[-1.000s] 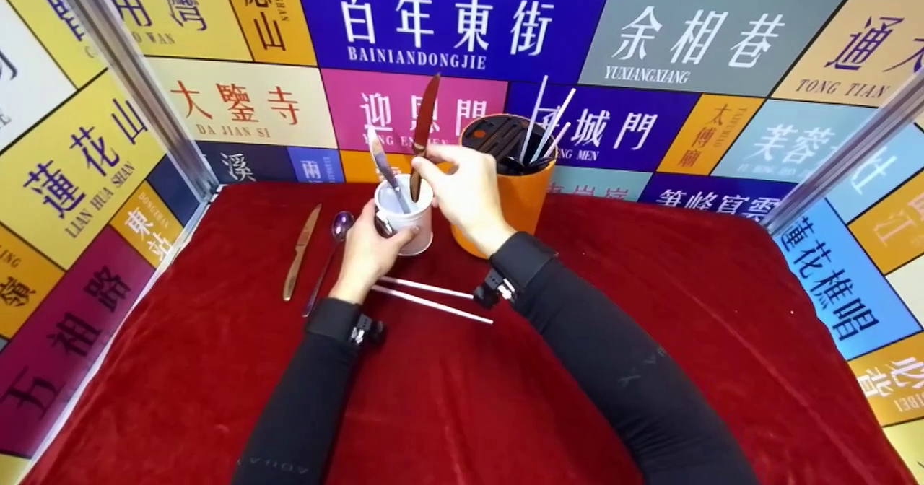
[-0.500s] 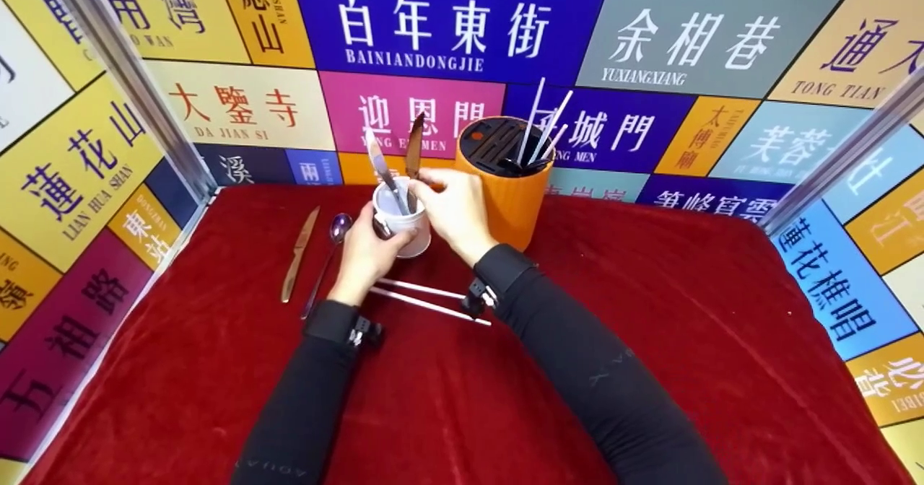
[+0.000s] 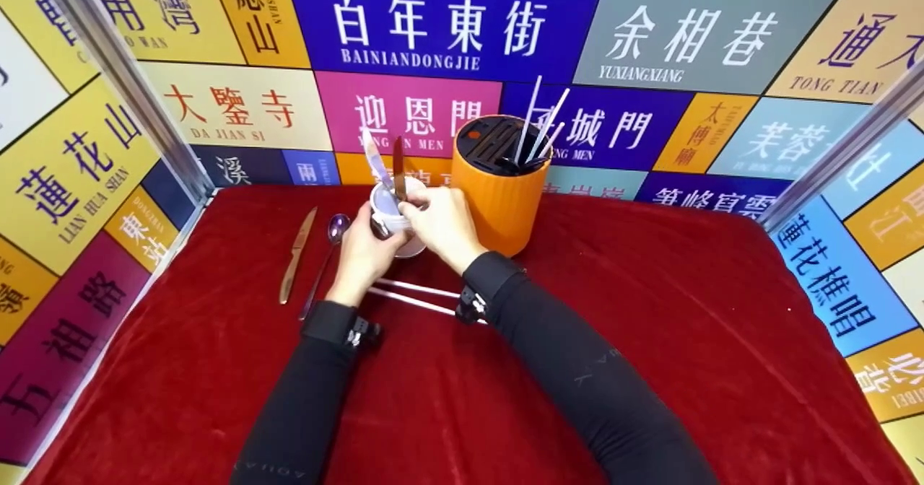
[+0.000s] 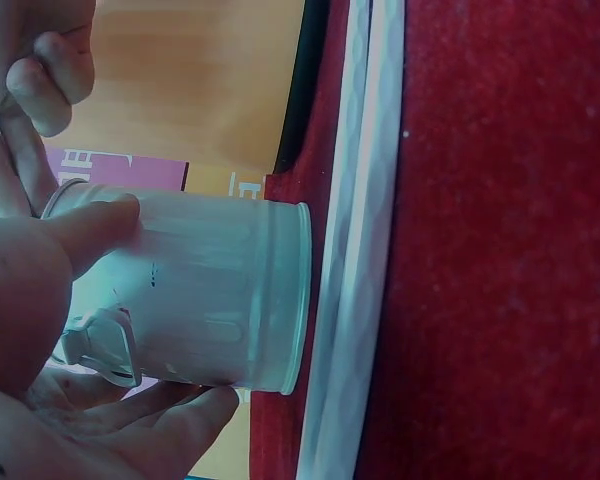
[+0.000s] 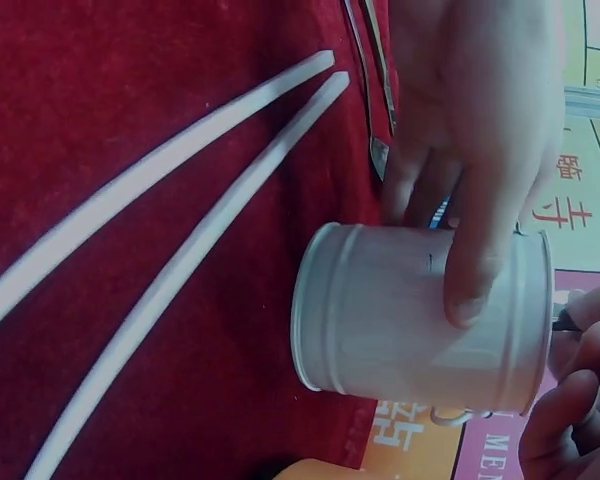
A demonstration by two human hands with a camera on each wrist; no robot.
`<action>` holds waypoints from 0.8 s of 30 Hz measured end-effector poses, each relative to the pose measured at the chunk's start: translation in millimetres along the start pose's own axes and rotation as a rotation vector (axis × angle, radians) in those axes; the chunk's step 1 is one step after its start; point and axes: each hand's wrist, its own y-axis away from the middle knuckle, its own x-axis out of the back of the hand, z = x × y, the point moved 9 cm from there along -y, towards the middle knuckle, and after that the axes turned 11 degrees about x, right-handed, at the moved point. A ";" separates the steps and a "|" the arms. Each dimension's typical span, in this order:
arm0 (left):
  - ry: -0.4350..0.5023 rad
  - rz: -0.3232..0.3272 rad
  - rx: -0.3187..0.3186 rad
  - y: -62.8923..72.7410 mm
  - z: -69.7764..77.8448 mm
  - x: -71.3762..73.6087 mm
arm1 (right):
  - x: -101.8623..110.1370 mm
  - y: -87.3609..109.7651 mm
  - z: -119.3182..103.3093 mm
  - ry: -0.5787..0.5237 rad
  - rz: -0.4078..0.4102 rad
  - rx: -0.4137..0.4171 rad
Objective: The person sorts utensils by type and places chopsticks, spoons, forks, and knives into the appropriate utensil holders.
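Observation:
My left hand [image 3: 363,252] grips a white pail-like cup [image 5: 400,310] from the left side, its thumb across the wall. The cup has small handle loops and stands upright on the cloth. One table knife [image 3: 375,156] leans in it, blade up. At the rim, my right hand [image 3: 442,226] pinches a second table knife [image 3: 398,160], blade up; its lower end is hidden by the fingers and cup. Left of the cup lie another table knife [image 3: 296,261] and a purplish spoon [image 3: 336,228]. In front lies a pair of white chopsticks [image 3: 419,302].
Right behind my right hand stands an orange cutlery block [image 3: 505,211] with a black slotted top and several thin utensils upright in it. Red cloth [image 3: 433,398] covers the table. Printed sign panels [image 3: 447,23] wall the back and sides.
My right hand has moved down and slightly left, lowering its knife into the cup beside the other one. My left hand has stayed around the cup.

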 end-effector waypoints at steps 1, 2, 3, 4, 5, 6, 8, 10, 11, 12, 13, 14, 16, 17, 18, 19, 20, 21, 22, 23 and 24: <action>-0.001 0.000 0.003 0.1 -0.4 0.0 | -2.1 0.3 0.0 0.013 -0.012 0.002; -0.002 -0.001 0.005 0.1 -0.7 0.1 | -3.9 0.6 0.0 0.023 -0.024 0.003; -0.004 -0.001 0.008 0.0 -1.2 0.0 | -5.3 1.0 0.0 0.037 -0.035 0.005; -0.006 -0.002 0.011 0.0 -1.6 -0.1 | -6.4 1.3 0.1 0.046 -0.045 0.006; -0.006 -0.003 0.012 0.0 -1.5 -0.2 | -7.2 1.5 0.0 0.052 -0.053 0.006; -0.006 -0.004 0.012 0.0 -1.6 -0.2 | -7.5 1.6 -0.1 0.058 -0.059 0.006; -0.003 -0.005 0.014 0.0 -1.8 -0.1 | -7.7 1.6 -0.4 0.065 -0.067 0.006; -0.002 -0.005 0.017 0.3 -1.6 0.1 | -7.3 1.2 -0.8 0.072 -0.073 0.005; -0.003 -0.005 0.016 0.2 -1.3 0.1 | -7.1 0.8 -1.1 0.077 -0.077 0.005; -0.004 -0.006 0.016 0.3 -1.1 0.0 | -7.0 0.4 -1.2 0.083 -0.081 0.001; -0.007 -0.006 0.016 0.2 -1.1 0.1 | -7.2 -0.1 -1.3 0.091 -0.087 -0.002; -0.010 -0.006 0.015 0.1 -0.8 -0.1 | -7.3 -0.6 -1.3 0.100 -0.094 -0.008; -0.014 -0.005 0.014 -0.2 -0.7 -0.2 | -8.1 -2.3 -1.5 0.118 -0.109 -0.017; -0.015 -0.004 0.012 -0.2 -0.5 -0.1 | -8.5 -3.3 -1.6 0.126 -0.116 -0.021; -0.016 -0.003 0.012 -0.2 -0.4 -0.1 | -9.0 -4.3 -1.8 0.134 -0.122 -0.024; -0.017 -0.001 0.012 -0.3 -0.4 0.0 | -9.4 -5.3 -1.9 0.141 -0.127 -0.026; -0.017 -0.001 0.011 -0.2 -0.4 -0.1 | -9.9 -6.2 -1.7 0.146 -0.129 -0.028; -0.016 0.000 0.011 0.0 -0.5 -0.1 | -10.6 -7.1 -1.5 0.151 -0.131 -0.027; -0.017 0.000 0.009 0.2 -0.4 -0.2 | -11.4 -7.7 -1.2 0.160 -0.133 -0.025; -0.018 -0.001 0.007 0.4 -0.4 -0.4 | -11.8 -7.9 -1.2 0.171 -0.133 -0.019; -0.018 -0.002 0.005 0.5 -0.5 -0.5 | -12.4 -8.0 -1.2 0.182 -0.134 -0.013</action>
